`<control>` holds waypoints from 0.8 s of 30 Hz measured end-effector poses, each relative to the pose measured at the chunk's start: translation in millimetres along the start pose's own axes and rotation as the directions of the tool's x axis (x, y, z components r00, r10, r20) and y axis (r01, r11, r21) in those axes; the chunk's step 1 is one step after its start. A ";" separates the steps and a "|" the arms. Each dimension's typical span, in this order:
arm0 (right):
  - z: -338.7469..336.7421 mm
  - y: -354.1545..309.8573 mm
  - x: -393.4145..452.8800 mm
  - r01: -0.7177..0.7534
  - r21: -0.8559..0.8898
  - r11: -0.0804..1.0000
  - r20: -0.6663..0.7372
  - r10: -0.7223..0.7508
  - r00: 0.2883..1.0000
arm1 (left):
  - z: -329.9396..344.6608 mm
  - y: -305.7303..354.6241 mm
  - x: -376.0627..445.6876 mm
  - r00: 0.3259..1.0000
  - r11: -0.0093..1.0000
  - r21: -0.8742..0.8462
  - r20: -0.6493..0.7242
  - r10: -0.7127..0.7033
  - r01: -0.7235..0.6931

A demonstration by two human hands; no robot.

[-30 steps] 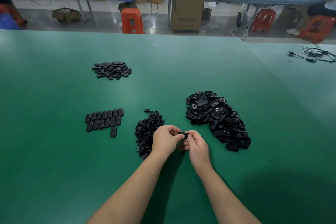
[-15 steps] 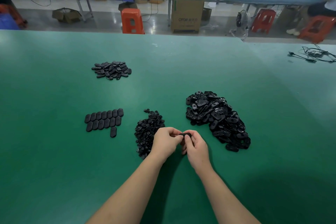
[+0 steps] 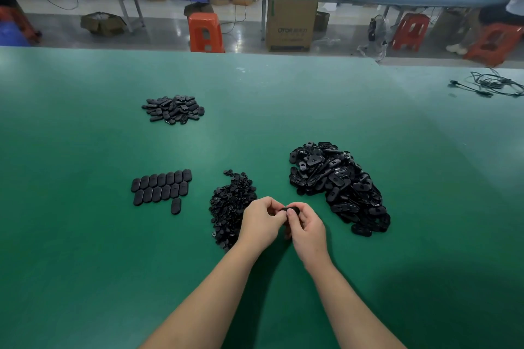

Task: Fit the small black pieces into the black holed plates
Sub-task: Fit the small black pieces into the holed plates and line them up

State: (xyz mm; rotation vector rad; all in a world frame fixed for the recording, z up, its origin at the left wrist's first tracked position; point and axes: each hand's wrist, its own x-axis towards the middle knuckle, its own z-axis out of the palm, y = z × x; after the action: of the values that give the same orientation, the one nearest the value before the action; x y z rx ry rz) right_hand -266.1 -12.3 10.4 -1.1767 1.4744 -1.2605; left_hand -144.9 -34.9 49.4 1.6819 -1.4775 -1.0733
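Both hands meet over the green table, between two heaps. My left hand and my right hand pinch one black holed plate between their fingertips; any small piece on it is hidden by the fingers. A heap of small black pieces lies just left of my left hand. To the right of my right hand sits a larger heap of black holed plates. Oval plates laid flat in neat rows lie farther left.
A loose pile of oval plates sits at the far left of the table. Black cables lie at the far right edge. Beyond the table are orange stools, a cardboard box and long benches.
The hands stay together on the plate; the fingertips have shifted slightly around it. The heaps have not moved.
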 end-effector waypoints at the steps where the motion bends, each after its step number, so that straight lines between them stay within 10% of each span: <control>1: 0.2 0.6 -0.1 -0.001 -0.002 1.000 -0.003 0.001 1.000 | -0.7 -0.4 -0.5 1.000 1.000 0.007 0.011 0.015 -0.015; 8: 0.6 1.5 2.1 -0.009 -0.060 0.998 -0.033 0.007 0.999 | 0.5 -2.0 -6.9 0.975 0.957 0.191 0.025 0.219 -0.219; 15: 0.9 -3.0 0.0 -0.030 0.035 0.999 -0.013 0.031 0.999 | -13.0 -11.7 -9.1 0.832 0.693 0.547 0.013 0.554 -0.470; 24: 1.4 -6.0 -4.7 -0.018 -0.082 0.996 0.018 0.020 1.000 | -121.9 -81.0 1.4 0.780 0.902 0.411 -0.605 0.162 0.131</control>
State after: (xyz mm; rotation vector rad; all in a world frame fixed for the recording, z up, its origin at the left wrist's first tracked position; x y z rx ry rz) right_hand -263.0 -8.3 16.3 -1.2219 1.5324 -1.1829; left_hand 0.6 -29.2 33.8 2.0519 -1.3103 -0.0919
